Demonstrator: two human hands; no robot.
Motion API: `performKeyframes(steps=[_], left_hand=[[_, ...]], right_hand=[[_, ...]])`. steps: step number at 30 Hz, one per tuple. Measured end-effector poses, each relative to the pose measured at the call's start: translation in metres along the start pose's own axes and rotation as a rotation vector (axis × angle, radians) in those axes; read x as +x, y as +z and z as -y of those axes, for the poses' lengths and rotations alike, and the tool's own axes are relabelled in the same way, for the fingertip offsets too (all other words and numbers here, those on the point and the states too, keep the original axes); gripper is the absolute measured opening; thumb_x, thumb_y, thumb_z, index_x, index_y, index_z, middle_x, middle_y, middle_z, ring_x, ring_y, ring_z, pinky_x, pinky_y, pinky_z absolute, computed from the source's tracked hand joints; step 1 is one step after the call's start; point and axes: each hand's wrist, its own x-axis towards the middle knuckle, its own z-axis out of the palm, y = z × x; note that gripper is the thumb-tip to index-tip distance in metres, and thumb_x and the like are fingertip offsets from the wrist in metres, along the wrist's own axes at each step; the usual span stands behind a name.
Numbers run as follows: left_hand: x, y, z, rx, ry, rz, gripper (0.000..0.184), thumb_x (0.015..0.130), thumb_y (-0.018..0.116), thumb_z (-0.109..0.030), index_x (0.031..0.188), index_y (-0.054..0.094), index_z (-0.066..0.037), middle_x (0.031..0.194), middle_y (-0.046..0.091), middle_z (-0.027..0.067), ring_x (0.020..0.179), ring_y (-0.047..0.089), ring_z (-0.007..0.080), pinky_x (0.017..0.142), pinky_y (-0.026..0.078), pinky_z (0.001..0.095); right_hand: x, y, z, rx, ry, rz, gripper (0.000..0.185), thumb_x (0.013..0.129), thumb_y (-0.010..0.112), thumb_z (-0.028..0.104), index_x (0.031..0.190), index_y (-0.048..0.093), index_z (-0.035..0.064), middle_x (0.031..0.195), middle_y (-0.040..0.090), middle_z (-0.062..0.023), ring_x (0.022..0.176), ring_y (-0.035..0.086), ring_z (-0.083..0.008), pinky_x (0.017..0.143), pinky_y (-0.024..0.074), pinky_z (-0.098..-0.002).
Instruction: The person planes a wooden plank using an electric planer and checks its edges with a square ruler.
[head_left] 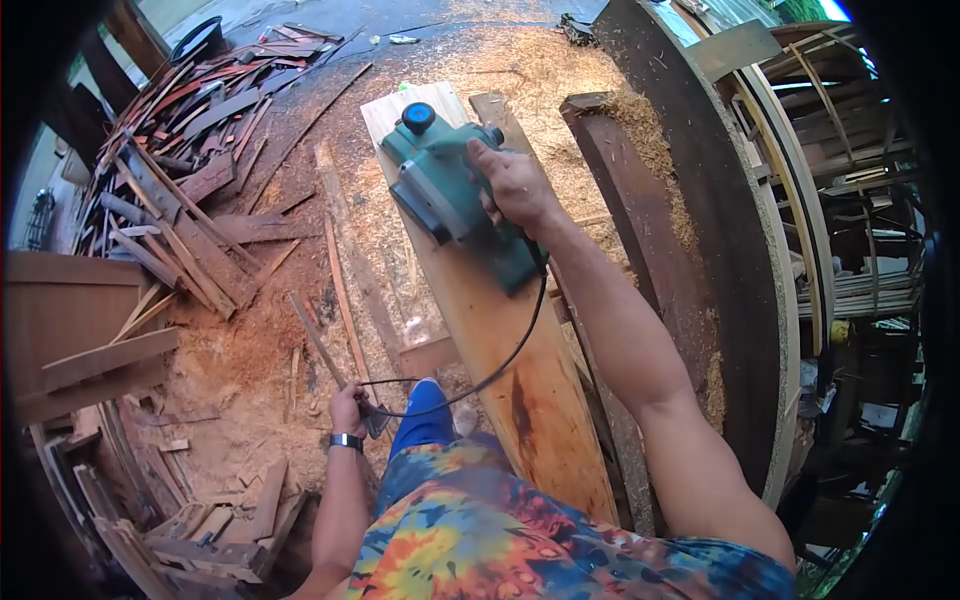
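Note:
A green electric planer [450, 185] with a blue-topped knob rests on a long pale board [530, 370]. My right hand [512, 185] is closed round the planer's rear handle, the arm stretched forward. From the planer a black cord [525, 340] loops down and back towards my left hand [347, 408]. That hand is low at the left, beside my blue-clad leg, its fingers closed round a thin strip [318, 345] that slants up and left. The cord passes close by the left fingers; whether they hold it too is unclear.
Scrap wood lies piled at the upper left [215, 110] and lower left [215, 530]. Shavings [540, 60] cover the ground. A dark beam [650, 210] runs along the board's right side, with a long bench edge [740, 230] and stacked slats farther right.

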Motion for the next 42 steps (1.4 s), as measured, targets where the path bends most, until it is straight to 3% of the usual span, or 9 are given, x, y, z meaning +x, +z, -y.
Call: performKeyframes(steps=[4,12,19,26,32,38,40,41,42], left_hand=[[-0.005,0.01,-0.01,0.006,-0.021,0.023,0.009,0.088,0.053,-0.011,0.087,0.06,-0.005,0.063,0.056,0.0013,0.045,0.046,0.0087,0.038,0.039,0.0239],[-0.024,0.014,-0.022,-0.171,-0.078,0.066,0.011,0.088,0.058,-0.011,0.099,0.058,-0.007,0.07,0.053,0.0007,0.055,0.05,0.0127,0.05,0.045,0.0311],[-0.026,-0.021,-0.025,-0.221,-0.056,0.012,0.006,0.089,0.058,-0.014,0.091,0.057,-0.008,0.064,0.048,-0.0005,0.054,0.049,0.0146,0.049,0.044,0.0322],[-0.018,-0.04,-0.002,-0.09,-0.033,-0.014,0.007,0.088,0.056,-0.013,0.087,0.059,-0.007,0.067,0.058,0.0047,0.052,0.053,0.0156,0.048,0.045,0.0298],[-0.031,-0.013,0.011,0.005,-0.081,0.113,0.008,0.087,0.055,-0.007,0.095,0.057,-0.006,0.068,0.058,0.0037,0.052,0.051,0.0111,0.045,0.043,0.0256],[-0.033,0.01,0.024,0.115,-0.019,0.187,0.013,0.085,0.053,-0.002,0.097,0.056,-0.005,0.072,0.059,0.0038,0.055,0.055,0.0121,0.045,0.042,0.0237],[-0.032,0.014,0.02,0.122,0.007,0.202,0.014,0.085,0.053,-0.002,0.097,0.056,-0.005,0.072,0.059,0.004,0.057,0.055,0.0131,0.048,0.044,0.0242],[-0.03,0.014,0.019,0.104,0.021,0.192,0.013,0.084,0.054,-0.002,0.097,0.057,-0.004,0.072,0.059,0.0039,0.058,0.055,0.0128,0.051,0.044,0.0241],[-0.027,0.015,0.018,0.086,0.033,0.182,0.013,0.083,0.055,-0.002,0.096,0.058,-0.003,0.072,0.059,0.0038,0.06,0.056,0.0125,0.053,0.044,0.024]], right_hand=[[0.074,0.015,0.037,-0.041,-0.017,-0.061,0.062,0.094,0.051,0.062,0.08,0.06,0.0021,0.055,0.052,-0.0028,0.044,0.048,-0.0111,0.043,0.0408,-0.0285],[0.185,0.02,0.06,0.073,-0.11,0.036,0.066,0.091,0.052,0.066,0.085,0.059,0.0004,0.06,0.052,-0.0031,0.047,0.05,-0.012,0.046,0.0445,-0.0284],[0.091,0.008,0.028,0.103,0.001,0.017,0.065,0.093,0.05,0.064,0.087,0.057,0.0006,0.059,0.051,-0.0031,0.046,0.05,-0.0121,0.046,0.0439,-0.0282],[-0.16,-0.02,-0.052,0.065,0.118,0.03,0.061,0.096,0.044,0.062,0.093,0.056,0.0018,0.055,0.05,-0.0019,0.044,0.048,-0.009,0.043,0.039,-0.0246],[-0.371,-0.046,-0.132,0.159,0.275,-0.017,0.082,0.08,0.054,0.078,0.102,0.057,-0.0017,0.06,0.054,-0.0031,0.049,0.05,-0.0085,0.046,0.0392,-0.0222],[-0.357,-0.046,-0.13,0.162,0.28,-0.037,0.081,0.079,0.056,0.077,0.101,0.058,-0.0004,0.061,0.054,-0.0017,0.051,0.05,-0.0084,0.047,0.0397,-0.0225],[-0.316,-0.042,-0.111,0.172,0.222,-0.032,0.073,0.085,0.054,0.072,0.099,0.058,0.0003,0.061,0.053,-0.0017,0.051,0.049,-0.0079,0.046,0.0384,-0.0225],[-0.292,-0.042,-0.112,0.17,0.149,-0.014,0.058,0.095,0.05,0.059,0.107,0.061,0.003,0.057,0.05,0.0018,0.05,0.047,-0.0059,0.046,0.0378,-0.0228],[-0.266,-0.04,-0.098,0.158,0.135,0.0,0.053,0.097,0.049,0.055,0.102,0.061,0.0033,0.056,0.05,0.0023,0.049,0.047,-0.0054,0.046,0.0369,-0.0225]])
